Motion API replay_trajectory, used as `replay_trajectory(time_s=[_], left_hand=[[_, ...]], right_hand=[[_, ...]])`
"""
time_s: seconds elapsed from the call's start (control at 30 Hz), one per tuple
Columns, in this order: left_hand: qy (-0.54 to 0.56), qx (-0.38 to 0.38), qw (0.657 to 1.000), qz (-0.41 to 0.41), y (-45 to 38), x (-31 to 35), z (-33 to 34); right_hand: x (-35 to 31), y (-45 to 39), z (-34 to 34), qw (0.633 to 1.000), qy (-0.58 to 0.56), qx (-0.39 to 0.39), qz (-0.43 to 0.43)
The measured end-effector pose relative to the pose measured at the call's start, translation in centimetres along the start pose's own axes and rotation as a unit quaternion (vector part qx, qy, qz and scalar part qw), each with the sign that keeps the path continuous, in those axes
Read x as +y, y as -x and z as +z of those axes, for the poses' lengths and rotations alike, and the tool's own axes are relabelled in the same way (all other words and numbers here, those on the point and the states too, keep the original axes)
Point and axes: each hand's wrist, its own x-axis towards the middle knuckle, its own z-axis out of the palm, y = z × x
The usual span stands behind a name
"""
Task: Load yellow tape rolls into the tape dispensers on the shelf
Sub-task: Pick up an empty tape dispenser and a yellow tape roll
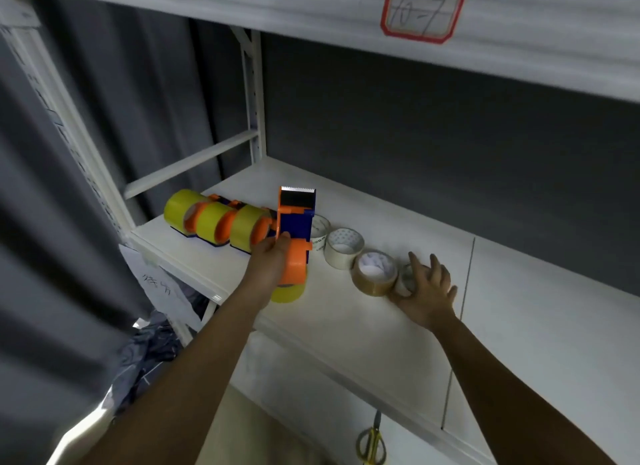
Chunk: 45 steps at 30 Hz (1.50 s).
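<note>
Head view: left hand (273, 256) gripped dispenser (294, 236) holding yellow roll (287, 293); right hand (427, 288) spread, touching small roll (405, 279). Best set it beside loaded ones.

Yellow roll (289, 293) mostly hidden under held dispenser (294, 243); small roll (406, 281) behind right hand (427, 291).

"10-7" on red-bordered shelf label (423, 11)

Red-bordered label (423, 11) with handwriting is stuck on the upper shelf edge. Dark grey curtain (86, 125) is hung behind and left of the white rack. Yellow-handled scissors (372, 438) are laid on the lower shelf. Handwritten paper tag (157, 279) is attached at the rack's left corner; dark plastic sheeting (152, 347) is bunched below it.
</note>
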Motion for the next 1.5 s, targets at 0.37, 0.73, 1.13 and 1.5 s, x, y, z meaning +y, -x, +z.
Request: replay_trajectory(time_s=[0.37, 0.73, 1.13, 1.5], left_hand=[[-0.019, 0.009, 1.0, -0.004, 0.1, 0.5, 1.0], [0.014, 0.052, 0.999, 0.003, -0.9, 0.8, -0.2], [0.013, 0.044, 0.999, 0.006, -1.3, 1.1, -1.2], [-0.021, -0.047, 0.998, -0.034, -0.7, 2.1, 3.0]], right_hand=[[-6.2, -5.5, 2.8, 0.922, 0.23, -0.075, -0.301], [-5.4, -9.7, -0.2, 0.935, 0.259, -0.106, -0.216], [-12.9, -9.7, 3.3, 0.905, 0.263, -0.082, -0.324], [-4.8, -7.3, -1.7, 0.957, 0.221, -0.063, -0.174]])
